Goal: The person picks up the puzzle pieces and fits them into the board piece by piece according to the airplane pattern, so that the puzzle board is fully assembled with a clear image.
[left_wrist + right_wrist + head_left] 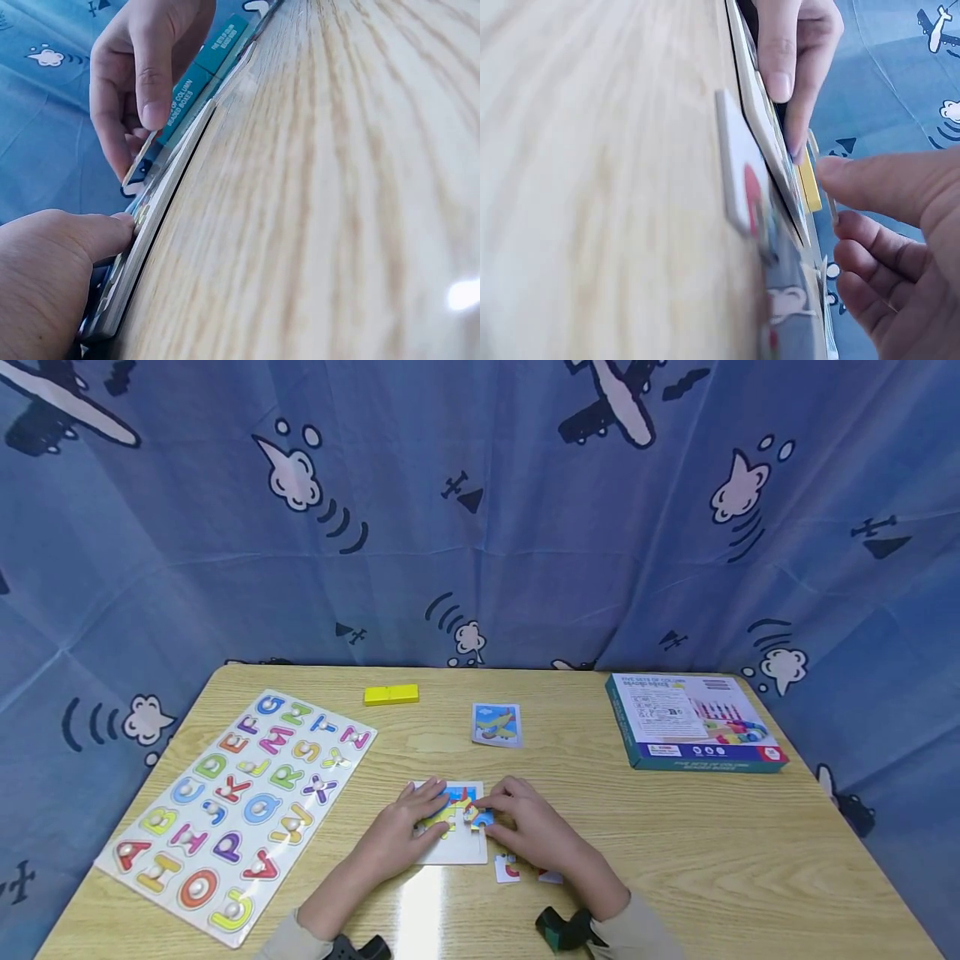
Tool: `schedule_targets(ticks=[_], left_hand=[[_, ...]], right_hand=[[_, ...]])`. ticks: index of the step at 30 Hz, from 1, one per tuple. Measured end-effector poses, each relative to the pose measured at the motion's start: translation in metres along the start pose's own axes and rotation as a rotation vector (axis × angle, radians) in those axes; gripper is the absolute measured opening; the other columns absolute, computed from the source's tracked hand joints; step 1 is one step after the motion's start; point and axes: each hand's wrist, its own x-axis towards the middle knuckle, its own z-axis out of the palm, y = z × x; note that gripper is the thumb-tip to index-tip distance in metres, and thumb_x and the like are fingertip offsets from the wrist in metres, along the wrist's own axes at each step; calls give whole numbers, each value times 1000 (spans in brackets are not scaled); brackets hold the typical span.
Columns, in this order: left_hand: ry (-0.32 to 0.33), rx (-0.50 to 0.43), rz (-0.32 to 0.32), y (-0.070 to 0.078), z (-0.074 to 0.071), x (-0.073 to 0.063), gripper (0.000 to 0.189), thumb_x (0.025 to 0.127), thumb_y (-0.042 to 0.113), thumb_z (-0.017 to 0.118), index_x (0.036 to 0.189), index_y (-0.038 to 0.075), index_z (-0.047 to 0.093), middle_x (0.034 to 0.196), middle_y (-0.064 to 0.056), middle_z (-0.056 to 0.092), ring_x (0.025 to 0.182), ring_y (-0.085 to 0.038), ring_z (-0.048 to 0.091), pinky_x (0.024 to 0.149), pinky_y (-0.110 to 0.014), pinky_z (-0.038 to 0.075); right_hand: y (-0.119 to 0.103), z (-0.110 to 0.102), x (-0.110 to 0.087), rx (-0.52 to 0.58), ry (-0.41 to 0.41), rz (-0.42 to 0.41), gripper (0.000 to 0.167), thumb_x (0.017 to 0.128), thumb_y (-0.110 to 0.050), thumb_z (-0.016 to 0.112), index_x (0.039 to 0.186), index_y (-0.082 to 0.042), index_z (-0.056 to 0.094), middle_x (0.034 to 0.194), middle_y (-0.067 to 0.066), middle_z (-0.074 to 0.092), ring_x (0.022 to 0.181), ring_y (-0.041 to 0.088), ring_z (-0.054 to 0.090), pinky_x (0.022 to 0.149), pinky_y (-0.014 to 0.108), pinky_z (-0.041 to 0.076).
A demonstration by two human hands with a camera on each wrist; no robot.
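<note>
My right hand (537, 823) pinches a jigsaw puzzle piece (480, 817) between thumb and fingers, over the right edge of a white puzzle board (467, 855). In the right wrist view, that piece shows edge-on at the thumb tip, raised above the board. Fingers spread, my left hand (405, 832) rests on the left part of the board and its pieces, covering some of the yellow and blue picture. Two loose puzzle pieces lie on the table by the board's lower right; one piece (507, 868) is white with red, the other (550, 877) is partly under the right forearm.
A picture card (496, 725) of a yellow plane lies beyond the board. Further left sits a yellow block (392, 695). A large alphabet peg board (288, 860) covers the table's left side, and a boxed bead set (705, 763) stands at the back right. Behind hangs a blue curtain (525, 568).
</note>
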Motion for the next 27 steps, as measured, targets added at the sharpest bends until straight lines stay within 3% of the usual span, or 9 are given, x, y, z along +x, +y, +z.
schedule_targets(ticks=[27], left_hand=[[6, -10, 9, -1, 1, 0, 46, 90, 30, 64, 130, 8, 57, 143, -1, 47, 137, -16, 38, 119, -38, 23]], right_hand=[[-10, 15, 13, -72, 6, -76, 29, 87, -17, 68, 114, -9, 70, 100, -3, 52, 93, 11, 44, 78, 25, 48]])
